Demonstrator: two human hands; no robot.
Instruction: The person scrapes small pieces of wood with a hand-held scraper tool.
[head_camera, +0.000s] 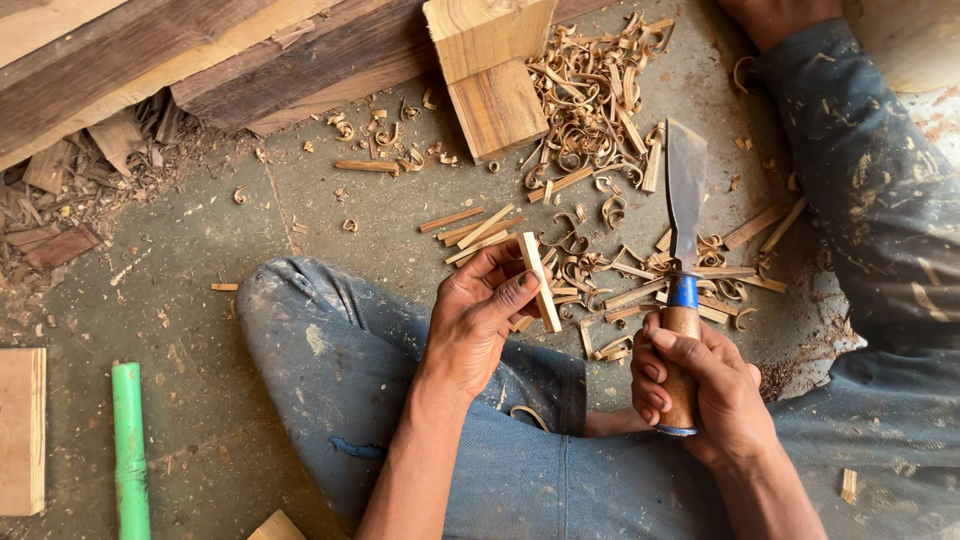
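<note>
My left hand (478, 315) holds a short, pale wooden stick (538, 281) between thumb and fingers, above my bent knee. My right hand (705, 390) is closed around the wooden handle of a wide chisel (685, 205) with a blue collar. Its flat steel blade points away from me over the floor. The stick and the blade are apart. Several similar cut sticks (478, 230) lie on the floor just beyond my left hand.
I sit on a concrete floor in dusty jeans. A wooden block (492, 80) stands ahead amid curled shavings (595, 90). Heavy timber planks (180, 70) run along the top left. A green rod (129, 450) and a flat board (20, 430) lie at the left.
</note>
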